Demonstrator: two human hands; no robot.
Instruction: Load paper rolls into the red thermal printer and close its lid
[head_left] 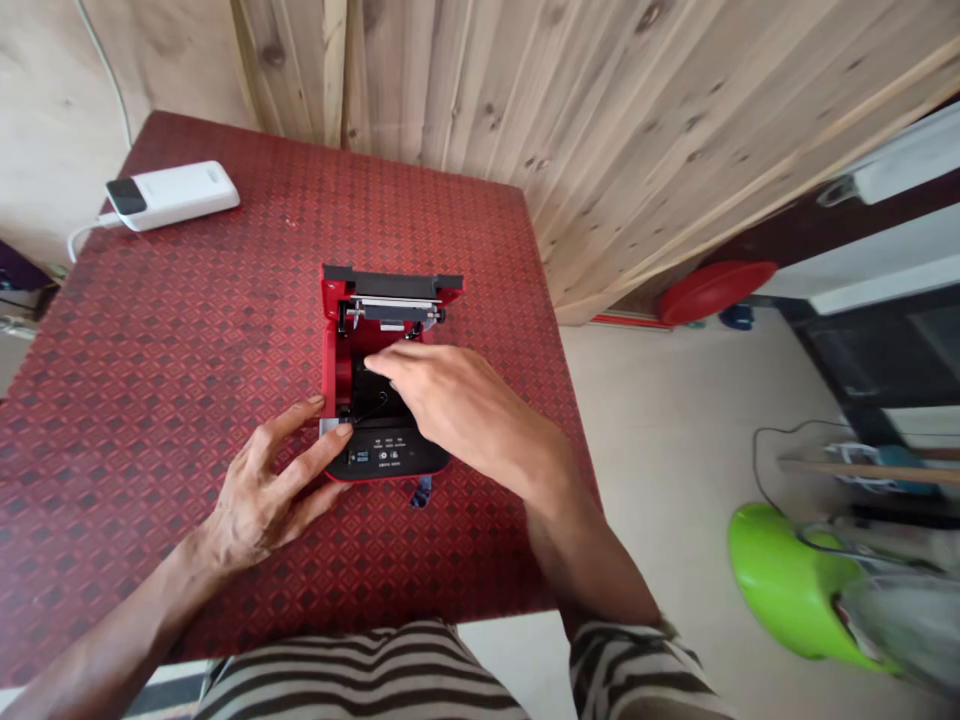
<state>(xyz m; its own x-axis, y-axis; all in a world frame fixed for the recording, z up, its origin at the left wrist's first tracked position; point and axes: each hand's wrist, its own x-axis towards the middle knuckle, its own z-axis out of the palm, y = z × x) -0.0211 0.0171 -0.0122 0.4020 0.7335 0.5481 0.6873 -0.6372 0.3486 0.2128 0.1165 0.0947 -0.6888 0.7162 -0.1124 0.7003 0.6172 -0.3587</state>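
A small red and black printer point(390, 455) stands on the table with its lid point(394, 285) tipped up at the back. A roller sits under the raised lid, and small buttons and a little display are on the black front panel. My left hand point(262, 485) holds the printer's front left corner, one finger on top and others against the side. Over the open compartment, my right hand point(457, 405) reaches in from the right, its fingers close together. Its fingertips are partly hidden, and anything between them cannot be made out. A thin curved line shows in the dark compartment below.
A white power bank point(176, 195) with a cable lies at the table's back left. The red patterned table point(225, 310) meets a wooden plank wall point(450, 90) behind. A green plastic object point(787, 585) and a red round one point(716, 290) are off to the right.
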